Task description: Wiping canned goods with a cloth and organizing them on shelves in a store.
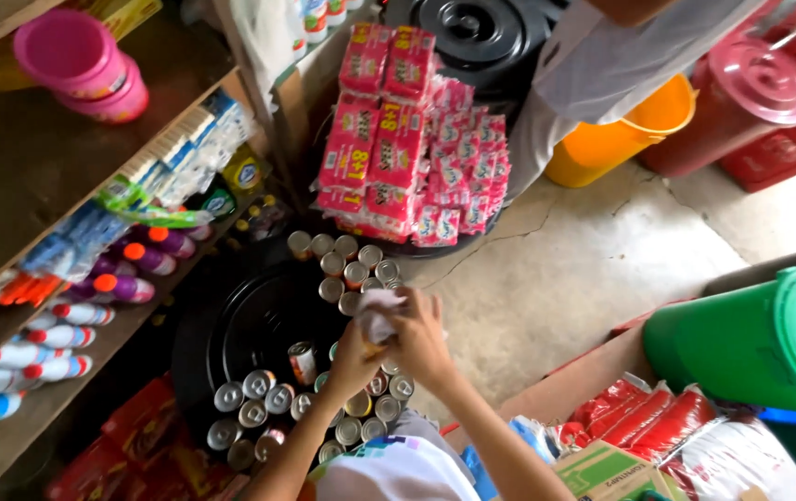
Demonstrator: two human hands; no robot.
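Observation:
My left hand (352,357) and my right hand (421,339) meet in the middle of the head view. The left hand grips a small tin can (377,350), mostly hidden by the fingers. The right hand presses a crumpled white cloth (377,314) on top of that can. Below both hands, several more tin cans (259,390) stand upright on a black round lid (250,325). A second group of cans (347,260) stands at its far edge.
Hanging strips of red and pink packets (398,139) are behind the cans. A shelf at left holds bottles (55,339) and pink buckets (83,60). Another person (602,65) stands at top right beside an orange bucket (621,134) and a red bin (741,102). A green bin (769,339) is at right.

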